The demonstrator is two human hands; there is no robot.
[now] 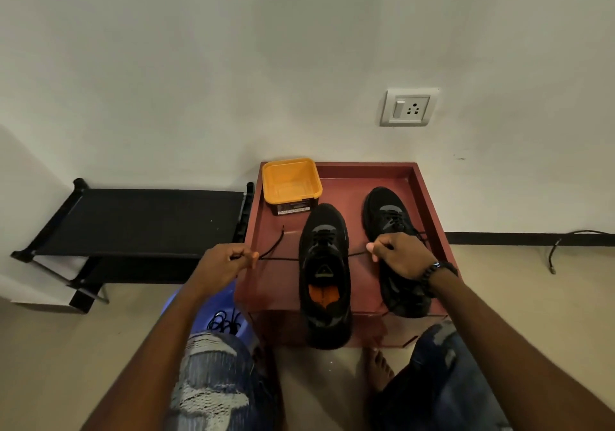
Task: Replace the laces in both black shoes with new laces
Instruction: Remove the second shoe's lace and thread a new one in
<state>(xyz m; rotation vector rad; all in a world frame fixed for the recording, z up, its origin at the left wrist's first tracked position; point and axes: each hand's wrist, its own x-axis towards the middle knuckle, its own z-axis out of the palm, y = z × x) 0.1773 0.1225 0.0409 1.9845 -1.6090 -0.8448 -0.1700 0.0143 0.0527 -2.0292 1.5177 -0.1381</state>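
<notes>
- We pinch the lace (283,258) with left hand (223,263) at 9 o'clock and right hand (401,255) at 3 o'clock of the near shoe (324,277).
- Second shoe (386,211) stands beside it on the red tray (276,284).

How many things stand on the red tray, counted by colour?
Black: 2, the near black mesh shoe and the far black mesh shoe.
Yellow: 1, the square yellow plastic tub.
Total: 3 on the red wooden tray, not counting the thin black lace.
</notes>
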